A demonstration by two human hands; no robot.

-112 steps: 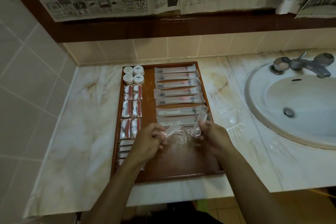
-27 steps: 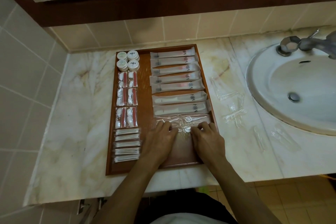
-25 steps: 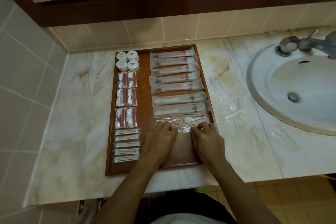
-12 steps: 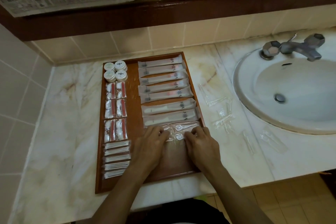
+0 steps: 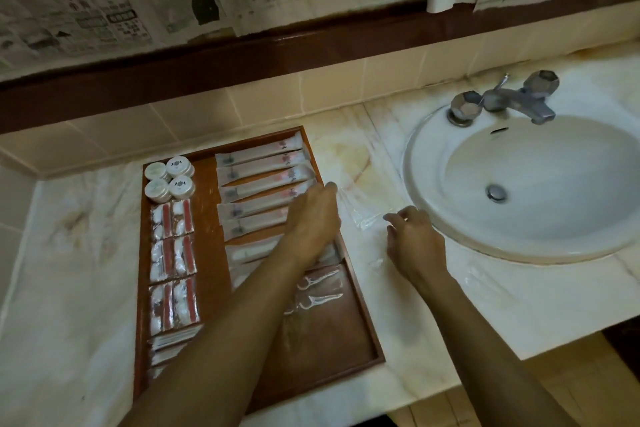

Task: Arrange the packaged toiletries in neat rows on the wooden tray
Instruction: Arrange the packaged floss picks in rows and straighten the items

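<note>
The wooden tray [image 5: 325, 340] lies on the marble counter. It holds round white lidded pots [image 5: 169, 178], red-and-white packets [image 5: 173, 253], flat white packets [image 5: 173, 343] and a column of long sachets [image 5: 263, 170]. Below the sachets lie two clear floss-pick packets [image 5: 317, 291]. My left hand [image 5: 313, 218] stretches over the tray's right rim, fingers straight, toward a clear packet [image 5: 363, 215] on the counter. My right hand [image 5: 412, 239] has bent fingers at that packet's right end; whether they pinch it is blurred.
A white sink [image 5: 519, 184] with a metal tap [image 5: 502, 100] fills the right of the counter. More clear packets [image 5: 485, 279] lie on the marble between the tray and the sink. Tiled wall and hung newspaper stand behind.
Both hands left the floss-pick packets on the tray and moved up and right to the clear packet on the counter. The camera turned left and up.
</note>
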